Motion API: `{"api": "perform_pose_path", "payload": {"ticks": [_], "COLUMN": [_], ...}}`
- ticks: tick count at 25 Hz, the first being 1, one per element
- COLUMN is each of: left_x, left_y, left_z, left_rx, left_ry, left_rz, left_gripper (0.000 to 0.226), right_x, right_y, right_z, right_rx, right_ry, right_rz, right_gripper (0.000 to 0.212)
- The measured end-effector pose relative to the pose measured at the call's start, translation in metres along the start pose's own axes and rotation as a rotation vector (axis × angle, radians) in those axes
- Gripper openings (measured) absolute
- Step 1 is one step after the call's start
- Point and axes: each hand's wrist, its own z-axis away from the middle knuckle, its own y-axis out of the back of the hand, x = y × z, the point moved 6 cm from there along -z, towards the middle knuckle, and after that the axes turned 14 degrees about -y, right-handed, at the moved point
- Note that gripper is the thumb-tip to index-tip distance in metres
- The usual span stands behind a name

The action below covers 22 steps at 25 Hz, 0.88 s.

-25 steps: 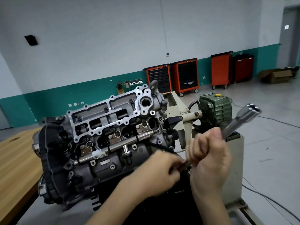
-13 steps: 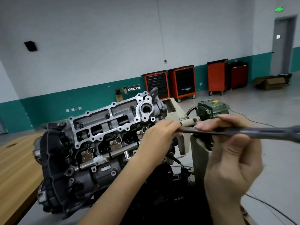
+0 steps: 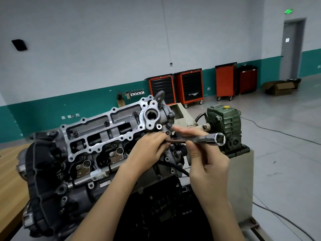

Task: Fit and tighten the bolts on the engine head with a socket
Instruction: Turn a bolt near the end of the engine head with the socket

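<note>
A tubular socket wrench (image 3: 201, 140) lies level against the right end of the engine head (image 3: 104, 129), its inner end gripped by the left hand (image 3: 149, 150), its shaft pinched by the right hand (image 3: 208, 162).

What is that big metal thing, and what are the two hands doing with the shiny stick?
The camera sits on the person's head, so you look down at their own two hands. The big grey metal block is an engine with many bolt holes. The shiny stick is a socket tool: its hollow end, on the right, fits over bolt heads to turn them. The left hand grips its thin end beside the engine; the right hand pinches its middle. Behind stand a green gearbox and orange tool carts.
</note>
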Motion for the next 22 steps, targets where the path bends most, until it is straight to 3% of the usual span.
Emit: {"api": "perform_pose_path", "payload": {"ticks": [4,9,14,19,22], "left_x": [-0.004,-0.006,-0.007,-0.006,-0.005], "left_y": [0.001,-0.005,-0.01,-0.008,-0.012], "left_z": [0.005,0.003,0.003,0.003,0.002], "left_rx": [0.036,-0.028,-0.046,-0.009,-0.077], "left_ry": [0.038,0.067,0.054,0.068,0.054], "left_rz": [-0.011,-0.02,-0.051,-0.032,-0.055], "left_gripper": [0.02,0.019,0.02,0.019,0.034], "right_x": [0.005,0.024,0.019,0.016,0.015], "right_y": [-0.009,-0.009,-0.018,-0.005,-0.011], "right_z": [-0.001,-0.005,0.004,0.001,0.008], "right_rx": [-0.048,0.055,-0.071,0.077,0.066], "right_ry": [0.062,-0.047,0.05,0.055,0.082], "right_rz": [0.025,-0.075,0.122,0.125,0.161], "right_gripper": [0.018,0.013,0.018,0.015,0.013]}}
